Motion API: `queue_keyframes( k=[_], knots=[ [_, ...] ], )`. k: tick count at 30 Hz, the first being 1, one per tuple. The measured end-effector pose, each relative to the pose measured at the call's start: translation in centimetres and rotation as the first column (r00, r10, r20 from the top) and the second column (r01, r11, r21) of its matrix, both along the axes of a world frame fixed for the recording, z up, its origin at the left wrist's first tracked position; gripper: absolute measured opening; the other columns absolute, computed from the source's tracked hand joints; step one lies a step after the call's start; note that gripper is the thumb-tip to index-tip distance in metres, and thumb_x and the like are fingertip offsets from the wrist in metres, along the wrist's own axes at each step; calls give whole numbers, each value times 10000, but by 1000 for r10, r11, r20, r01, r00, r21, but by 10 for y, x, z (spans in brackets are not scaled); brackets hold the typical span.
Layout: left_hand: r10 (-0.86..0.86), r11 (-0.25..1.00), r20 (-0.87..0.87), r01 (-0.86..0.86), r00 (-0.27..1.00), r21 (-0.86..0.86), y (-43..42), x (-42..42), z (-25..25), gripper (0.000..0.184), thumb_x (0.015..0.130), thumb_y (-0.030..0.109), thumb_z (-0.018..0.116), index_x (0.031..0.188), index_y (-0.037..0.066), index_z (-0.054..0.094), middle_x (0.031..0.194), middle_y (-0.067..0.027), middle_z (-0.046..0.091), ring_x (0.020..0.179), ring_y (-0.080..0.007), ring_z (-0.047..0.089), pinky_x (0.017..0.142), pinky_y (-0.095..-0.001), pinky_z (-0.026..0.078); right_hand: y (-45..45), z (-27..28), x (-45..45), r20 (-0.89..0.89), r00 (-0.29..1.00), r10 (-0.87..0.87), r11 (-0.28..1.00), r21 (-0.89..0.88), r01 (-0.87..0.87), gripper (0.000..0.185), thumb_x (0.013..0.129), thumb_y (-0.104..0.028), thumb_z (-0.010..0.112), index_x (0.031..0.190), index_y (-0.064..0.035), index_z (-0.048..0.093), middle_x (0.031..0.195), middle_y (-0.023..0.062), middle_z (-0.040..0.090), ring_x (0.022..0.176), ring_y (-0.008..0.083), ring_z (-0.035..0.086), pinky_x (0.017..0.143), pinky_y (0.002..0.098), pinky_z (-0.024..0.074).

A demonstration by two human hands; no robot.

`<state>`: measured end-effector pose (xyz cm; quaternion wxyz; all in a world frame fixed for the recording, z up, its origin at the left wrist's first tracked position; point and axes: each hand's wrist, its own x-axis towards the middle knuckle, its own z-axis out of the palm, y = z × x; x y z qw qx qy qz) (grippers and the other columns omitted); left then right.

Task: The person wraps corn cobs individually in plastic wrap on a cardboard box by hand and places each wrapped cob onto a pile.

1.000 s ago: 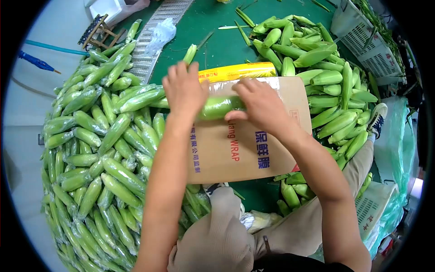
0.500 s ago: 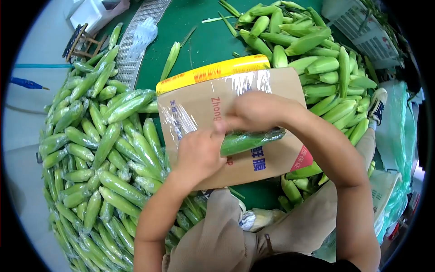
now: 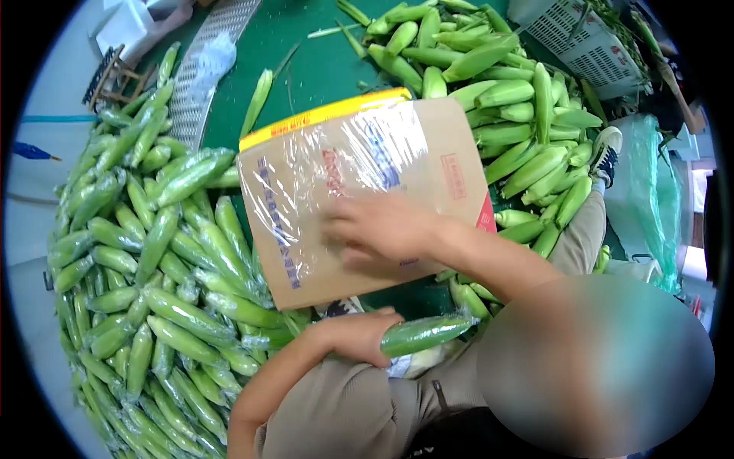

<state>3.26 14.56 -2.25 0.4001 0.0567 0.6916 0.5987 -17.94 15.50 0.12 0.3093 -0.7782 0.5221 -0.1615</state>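
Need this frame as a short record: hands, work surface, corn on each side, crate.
left_hand: left hand gripping film-wrapped cob
right_hand: right hand above or on printed cardboard, blurred; contact unclear
work_surface: printed cardboard, clear film over part of it, yellow strip along far edge
left_side: heap of wrapped corn
right_side: heap of unwrapped corn
crate: white crate, upper right, beyond unwrapped heap

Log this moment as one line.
Left hand: holds film-wrapped corn ear | Right hand: blurred over cardboard box, contact unclear | Wrapped ears: piled left | Unwrapped ears: piled right
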Motion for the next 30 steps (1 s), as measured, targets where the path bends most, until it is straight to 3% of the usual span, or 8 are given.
queue_keyframes(
  k=[9, 12, 14, 17, 23, 26, 29, 30],
  knots=[
    [434, 869, 81, -440, 897, 226, -11, 58, -25, 620, 861, 149, 833, 1433, 26, 628, 1356, -131, 691, 1240, -225, 653, 1076, -348, 504, 246, -17, 66, 245, 712, -658, 465, 876, 129, 551, 906, -414, 828, 1278, -61, 627, 1118, 190, 716, 1058, 317, 693, 896, 403, 543],
    [941, 182, 243, -959, 234, 217, 1, 91, -15, 275, 886, 51, 754, 1155, -1, 730, 1076, -168, 781, 1005, -257, 761, 944, -413, 592, 244, -26, 87, 401, 425, -811, 582, 618, 528, 360, 931, -315, 815, 1111, -27, 697, 1107, 153, 718, 1078, 275, 679, 918, 391, 533],
    [887, -461, 306, -644, -345, 610, 9, 76, 8, 238, 929, 122, 719, 1113, 85, 572, 834, -74, 660, 743, -202, 673, 837, -488, 609, 208, -27, 106, 481, 78, -873, 361, 531, 767, 221, 993, -192, 710, 1096, 2, 728, 1134, 118, 707, 1121, 256, 659, 993, 396, 513],
    [802, -569, 362, -421, -475, 707, -10, 47, 37, 692, 846, 226, 827, 1450, 223, 488, 1156, -91, 626, 1079, -289, 615, 961, -514, 551, 96, 4, 132, 735, -306, -604, 308, 570, 761, 223, 1037, -50, 573, 1217, 18, 685, 1213, 123, 662, 1165, 264, 636, 1076, 414, 493],
    [842, -484, -1, -755, -540, 443, -92, 109, 50, 664, 985, 451, 631, 1488, 53, 461, 1287, -126, 610, 1110, -271, 611, 966, -457, 534, 9, 47, 161, 713, 590, -378, 890, 104, 445, 835, 967, -248, 730, 1616, 6, 272, 1621, 225, 374, 1484, 391, 378, 1225, 498, 326],
    [713, -476, -263, -724, -650, 500, -276, 217, 119, 563, 1006, 325, 619, 1475, 48, 479, 1298, -119, 612, 1052, -258, 610, 894, -449, 542, 30, 47, 95, 826, 405, -393, 856, 167, 489, 723, 993, -211, 713, 1594, -33, 352, 1474, 188, 525, 1352, 319, 553, 1136, 444, 450],
    [471, -573, 382, 54, -795, 818, -394, 285, 182, 475, 1027, 200, 607, 1462, 44, 497, 1308, -113, 614, 995, -246, 610, 822, -441, 550, 87, 9, 14, 672, 288, -683, 494, 134, 859, 426, 997, -165, 699, 1385, -34, 582, 1180, 111, 669, 1134, 231, 645, 1034, 380, 501],
    [611, -514, 202, -189, -765, 837, -392, 283, 156, 416, 1046, 213, 572, 1413, 24, 521, 1300, -125, 625, 1023, -243, 615, 877, -424, 542, 109, -18, -25, 685, 161, -710, 342, 135, 930, 335, 1003, -162, 686, 1306, -35, 620, 1146, 111, 676, 1062, 220, 658, 975, 354, 520]
  ],
)
